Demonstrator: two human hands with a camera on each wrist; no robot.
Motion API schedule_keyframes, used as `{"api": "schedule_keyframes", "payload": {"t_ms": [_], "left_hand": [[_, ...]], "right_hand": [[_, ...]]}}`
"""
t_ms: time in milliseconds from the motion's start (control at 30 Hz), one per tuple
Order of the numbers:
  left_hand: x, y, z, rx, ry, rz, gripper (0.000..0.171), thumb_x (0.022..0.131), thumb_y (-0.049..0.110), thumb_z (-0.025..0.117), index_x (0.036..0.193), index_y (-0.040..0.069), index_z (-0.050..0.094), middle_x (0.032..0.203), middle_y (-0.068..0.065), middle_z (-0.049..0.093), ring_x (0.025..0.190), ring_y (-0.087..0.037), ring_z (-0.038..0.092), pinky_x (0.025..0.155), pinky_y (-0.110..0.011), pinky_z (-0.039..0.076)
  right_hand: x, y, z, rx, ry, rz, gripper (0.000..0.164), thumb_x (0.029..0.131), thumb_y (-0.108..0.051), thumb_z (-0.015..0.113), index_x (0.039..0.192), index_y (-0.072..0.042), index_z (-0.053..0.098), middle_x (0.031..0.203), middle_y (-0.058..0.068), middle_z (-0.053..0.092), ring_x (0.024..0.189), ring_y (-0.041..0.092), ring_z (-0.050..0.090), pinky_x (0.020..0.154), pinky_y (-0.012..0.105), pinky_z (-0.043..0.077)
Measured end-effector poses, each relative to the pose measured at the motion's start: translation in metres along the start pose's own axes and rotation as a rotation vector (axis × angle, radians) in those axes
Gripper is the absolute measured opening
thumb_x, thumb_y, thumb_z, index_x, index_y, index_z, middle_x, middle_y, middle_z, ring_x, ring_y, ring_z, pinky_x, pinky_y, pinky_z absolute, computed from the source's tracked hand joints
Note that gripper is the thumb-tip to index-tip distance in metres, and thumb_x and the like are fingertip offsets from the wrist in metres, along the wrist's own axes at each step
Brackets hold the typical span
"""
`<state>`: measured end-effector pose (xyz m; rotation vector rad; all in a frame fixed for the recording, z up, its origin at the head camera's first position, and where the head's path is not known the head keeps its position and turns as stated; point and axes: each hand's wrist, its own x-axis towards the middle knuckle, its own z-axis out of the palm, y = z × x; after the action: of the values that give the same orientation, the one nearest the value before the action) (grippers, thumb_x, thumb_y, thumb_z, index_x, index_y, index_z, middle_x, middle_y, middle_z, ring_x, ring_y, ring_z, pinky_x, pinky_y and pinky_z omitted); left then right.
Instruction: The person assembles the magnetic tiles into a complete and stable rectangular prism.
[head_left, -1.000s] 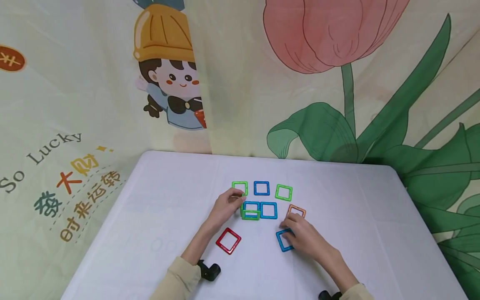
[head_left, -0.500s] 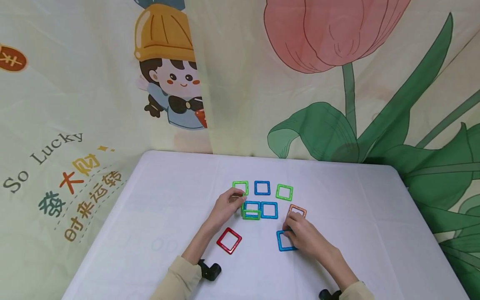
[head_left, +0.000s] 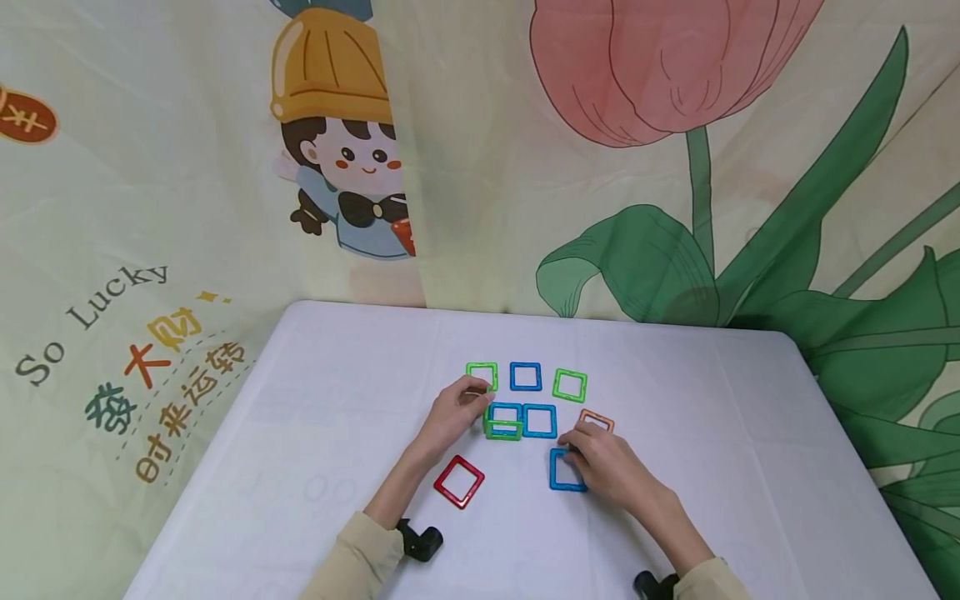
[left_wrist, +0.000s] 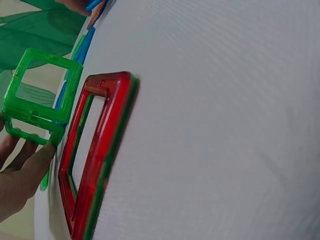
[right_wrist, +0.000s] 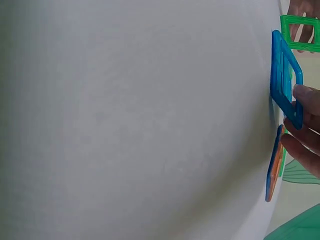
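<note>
My left hand (head_left: 452, 417) pinches the left side of two green square magnetic tiles (left_wrist: 35, 114), joined at an edge and standing up by a flat blue tile. Its thumb lies along the near side in the left wrist view. My right hand (head_left: 611, 467) holds a blue square magnetic tile (right_wrist: 277, 65) between thumb and fingers, tilted just over the table. Another flat blue tile (head_left: 554, 421) adjoins the one at the green pair, up and left of my right hand. An orange tile (head_left: 597, 414) lies partly hidden behind the right fingers.
A red square tile (head_left: 471, 467) lies turned cornerwise nearer me, right of my left forearm. At the back, a green tile (head_left: 482, 365), a blue tile (head_left: 526, 388) and another green tile (head_left: 572, 372) form a row on the white table (head_left: 360, 358).
The blue tile in my right hand has turned square to the others and shifted slightly away from me and to the left. My left hand stays at the green tiles.
</note>
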<state>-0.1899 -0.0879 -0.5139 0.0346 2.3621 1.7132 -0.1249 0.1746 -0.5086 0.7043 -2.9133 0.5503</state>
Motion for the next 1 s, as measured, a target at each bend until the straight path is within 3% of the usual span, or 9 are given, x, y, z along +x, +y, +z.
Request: {"api": "schedule_keyframes", "payload": {"t_ms": [367,1000], "left_hand": [[0.0,-0.001,-0.001,0.013,0.003,0.01,0.033,0.102,0.03,0.064,0.129,0.01,0.064,0.127,-0.008,0.065,0.116,-0.023,0.063,0.094,-0.036,0.054],[0.002,-0.001,0.001,0.024,0.015,0.01,0.032,0.102,0.029,0.064,0.129,0.011,0.064,0.126,-0.008,0.065,0.116,-0.024,0.063,0.095,-0.038,0.054]], "right_hand": [[0.011,-0.003,-0.005,-0.011,0.062,-0.07,0.016,0.084,0.0,0.082,0.096,-0.009,0.079,0.094,0.0,0.07,0.088,0.014,0.066,0.082,0.032,0.06],[0.031,-0.016,-0.013,-0.005,0.088,-0.038,0.015,0.086,-0.003,0.082,0.099,-0.009,0.078,0.096,0.0,0.07,0.087,0.011,0.065,0.081,0.029,0.06]]}}
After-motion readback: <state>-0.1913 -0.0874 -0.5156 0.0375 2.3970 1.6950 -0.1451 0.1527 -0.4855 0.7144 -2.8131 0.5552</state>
